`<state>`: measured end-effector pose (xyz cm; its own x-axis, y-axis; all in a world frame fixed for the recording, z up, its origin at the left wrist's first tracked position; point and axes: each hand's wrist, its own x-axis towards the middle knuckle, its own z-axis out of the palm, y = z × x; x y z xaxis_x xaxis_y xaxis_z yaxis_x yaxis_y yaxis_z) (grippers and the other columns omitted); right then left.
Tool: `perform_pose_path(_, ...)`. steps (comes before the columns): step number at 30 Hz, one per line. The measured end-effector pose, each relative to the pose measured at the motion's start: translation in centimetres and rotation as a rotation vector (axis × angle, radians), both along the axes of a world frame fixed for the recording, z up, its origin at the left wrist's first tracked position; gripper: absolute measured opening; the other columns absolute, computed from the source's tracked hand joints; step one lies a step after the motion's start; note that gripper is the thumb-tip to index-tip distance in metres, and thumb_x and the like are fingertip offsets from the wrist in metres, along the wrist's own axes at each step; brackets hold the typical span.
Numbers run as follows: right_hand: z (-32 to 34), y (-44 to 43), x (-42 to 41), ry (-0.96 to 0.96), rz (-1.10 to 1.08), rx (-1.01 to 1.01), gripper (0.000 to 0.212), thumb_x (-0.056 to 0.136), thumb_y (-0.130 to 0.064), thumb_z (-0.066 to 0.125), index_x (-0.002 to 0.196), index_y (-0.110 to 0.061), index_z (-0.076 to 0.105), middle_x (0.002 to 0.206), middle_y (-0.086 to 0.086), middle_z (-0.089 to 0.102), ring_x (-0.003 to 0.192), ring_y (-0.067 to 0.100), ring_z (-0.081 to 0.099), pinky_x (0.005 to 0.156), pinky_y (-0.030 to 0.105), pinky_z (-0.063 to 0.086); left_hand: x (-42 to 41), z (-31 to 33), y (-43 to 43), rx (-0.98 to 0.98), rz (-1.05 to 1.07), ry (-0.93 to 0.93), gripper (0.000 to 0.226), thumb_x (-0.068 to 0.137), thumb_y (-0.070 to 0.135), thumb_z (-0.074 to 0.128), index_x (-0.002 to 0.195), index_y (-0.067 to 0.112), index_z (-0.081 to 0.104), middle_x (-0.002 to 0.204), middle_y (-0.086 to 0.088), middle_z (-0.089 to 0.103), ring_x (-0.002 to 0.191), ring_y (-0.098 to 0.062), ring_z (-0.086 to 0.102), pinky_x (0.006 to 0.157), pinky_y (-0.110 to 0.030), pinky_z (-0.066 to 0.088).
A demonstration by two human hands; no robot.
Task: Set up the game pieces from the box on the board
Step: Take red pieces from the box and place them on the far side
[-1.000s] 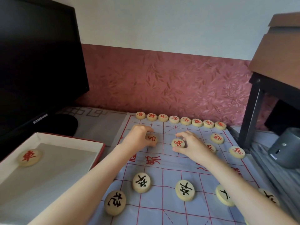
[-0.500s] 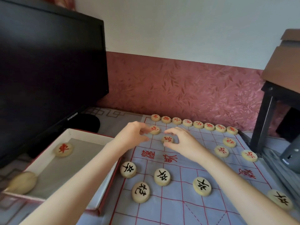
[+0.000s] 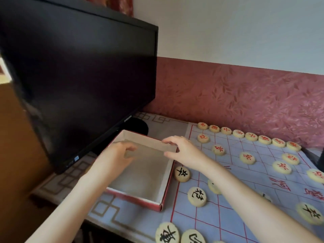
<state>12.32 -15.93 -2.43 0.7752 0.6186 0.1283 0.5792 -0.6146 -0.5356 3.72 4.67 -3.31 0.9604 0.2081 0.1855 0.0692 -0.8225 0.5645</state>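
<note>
Reaching into the red box [image 3: 165,186], nine o'clock of the xiangqi board [image 3: 268,151], the left hand [image 3: 121,155] curls its fingers downward; gripping a piece or not, I cannot tell. The right hand [image 3: 184,151] hovers open-fingered at the box's one-o'clock corner, likely steadying it.

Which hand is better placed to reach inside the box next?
Probably the left. The left hand hovers over the inside of the box, fingers curled downward. The right hand is at its far right corner, nearer the board.
</note>
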Motion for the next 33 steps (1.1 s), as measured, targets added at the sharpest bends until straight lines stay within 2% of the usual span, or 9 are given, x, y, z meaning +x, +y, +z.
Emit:
perform_pose_path(2, -0.3, 1.8, -0.5, 0.022, 0.031, -0.015, 0.041, 0.091, -0.029, 0.056, 0.131, -0.025, 0.049, 0.133, -0.006, 0.048, 0.123, 0.008, 0.041, 0.096, 0.023, 0.031, -1.7, -0.7, 1.3, 0.043, 0.046, -0.001, 0.036, 0.082, 0.015, 0.066, 0.117, 0.019, 0.063, 0.125, 0.003, 0.060, 0.117, -0.013, 0.054, 0.099, -0.025, 0.040)
perform_pose_path(5, -0.5, 3.9, -1.2, 0.033, 0.065, -0.012, 0.042, 0.090, -0.030, 0.056, 0.131, -0.025, 0.050, 0.137, -0.005, 0.048, 0.128, 0.009, 0.041, 0.104, 0.026, 0.031, -3.7, -1.7, 2.8, 0.152, 0.083, 0.022, 0.040, 0.084, 0.021, 0.064, 0.124, 0.021, 0.058, 0.132, 0.001, 0.052, 0.126, -0.016, 0.043, 0.100, -0.027, 0.036)
perform_pose_path(9, -0.6, 5.4, -2.0, 0.025, 0.095, -0.019, 0.043, 0.092, -0.025, 0.056, 0.134, -0.021, 0.050, 0.139, -0.005, 0.047, 0.130, 0.009, 0.040, 0.096, 0.014, 0.026, -5.0, -2.7, 3.5, 0.149, 0.143, -0.021, 0.042, 0.081, 0.017, 0.066, 0.123, 0.014, 0.060, 0.137, -0.004, 0.048, 0.130, -0.021, 0.039, 0.103, -0.029, 0.034)
perform_pose_path(15, -1.1, 7.2, -2.8, 0.055, 0.103, 0.012, 0.043, 0.089, -0.021, 0.059, 0.131, -0.018, 0.052, 0.138, -0.002, 0.050, 0.126, 0.011, 0.045, 0.106, 0.024, 0.034, -6.6, -3.2, 3.8, 0.119, 0.208, -0.098, 0.039, 0.087, 0.016, 0.059, 0.126, 0.015, 0.056, 0.134, 0.002, 0.050, 0.115, -0.019, 0.055, 0.089, -0.027, 0.043)
perform_pose_path(20, -1.6, 8.8, -3.1, 0.073, 0.107, 0.029, 0.041, 0.089, -0.020, 0.059, 0.129, -0.020, 0.053, 0.135, -0.004, 0.052, 0.123, 0.011, 0.047, 0.099, 0.022, 0.036, -7.7, -3.1, 3.8, 0.064, 0.272, -0.210, 0.041, 0.082, 0.011, 0.064, 0.123, 0.015, 0.059, 0.121, -0.003, 0.063, 0.106, -0.024, 0.061, 0.085, -0.029, 0.047)
perform_pose_path(24, -2.2, 10.4, -3.0, 0.081, 0.091, 0.041, 0.042, 0.088, -0.018, 0.058, 0.130, -0.019, 0.054, 0.136, -0.002, 0.052, 0.123, 0.015, 0.049, 0.096, 0.021, 0.037, -8.2, -3.3, 3.3, -0.023, 0.234, -0.276, 0.041, 0.082, 0.015, 0.066, 0.122, 0.020, 0.059, 0.104, 0.002, 0.069, 0.097, -0.015, 0.064, 0.084, -0.023, 0.047)
perform_pose_path(28, -2.3, 10.9, -2.5, 0.083, 0.058, 0.090, 0.038, 0.086, -0.009, 0.054, 0.123, -0.018, 0.058, 0.132, 0.000, 0.055, 0.121, 0.016, 0.050, 0.092, 0.019, 0.035, -8.1, -3.4, 2.6, -0.242, 0.117, -0.233, 0.037, 0.086, 0.017, 0.063, 0.121, 0.027, 0.058, 0.085, 0.017, 0.069, 0.076, 0.004, 0.066, 0.078, -0.011, 0.045)
perform_pose_path(31, -2.4, 11.0, -1.8, 0.083, 0.040, 0.080, 0.039, 0.086, -0.008, 0.055, 0.124, -0.019, 0.058, 0.133, -0.001, 0.054, 0.122, 0.016, 0.049, 0.089, 0.018, 0.034, -8.0, -3.5, 2.9, -0.230, 0.120, -0.204, 0.033, 0.087, 0.021, 0.062, 0.119, 0.028, 0.059, 0.079, 0.027, 0.062, 0.072, 0.016, 0.059, 0.070, 0.001, 0.039)
perform_pose_path(33, -2.4, 11.5, -1.3, 0.089, 0.043, 0.057, 0.039, 0.086, -0.010, 0.058, 0.125, -0.017, 0.058, 0.132, 0.001, 0.055, 0.121, 0.017, 0.051, 0.090, 0.019, 0.037, -8.0, -3.3, 3.2, -0.206, 0.135, -0.179, 0.035, 0.085, 0.025, 0.064, 0.120, 0.026, 0.059, 0.082, 0.027, 0.061, 0.073, 0.017, 0.056, 0.068, 0.003, 0.037)
